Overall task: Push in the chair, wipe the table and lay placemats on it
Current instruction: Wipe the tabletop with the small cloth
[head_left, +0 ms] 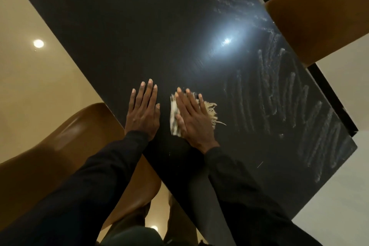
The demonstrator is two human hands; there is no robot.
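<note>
A black square table point(123, 32) fills the view. My right hand point(192, 118) lies flat with straight fingers on a small pale cloth point(210, 111) with a frayed fringe, pressing it against the tabletop near the front edge. Just to its left, my left hand point(143, 110) rests flat on the bare table, fingers straight and spread. Wet streaks point(289, 96) from wiping cover the right part of the tabletop. A brown chair point(60, 158) stands at the table's front left edge under my left arm.
A second brown chair point(319, 16) stands at the table's far right side. A ceiling light reflects as a bright spot point(226, 41) on the tabletop. Glossy beige floor point(30, 66) surrounds the table on the left.
</note>
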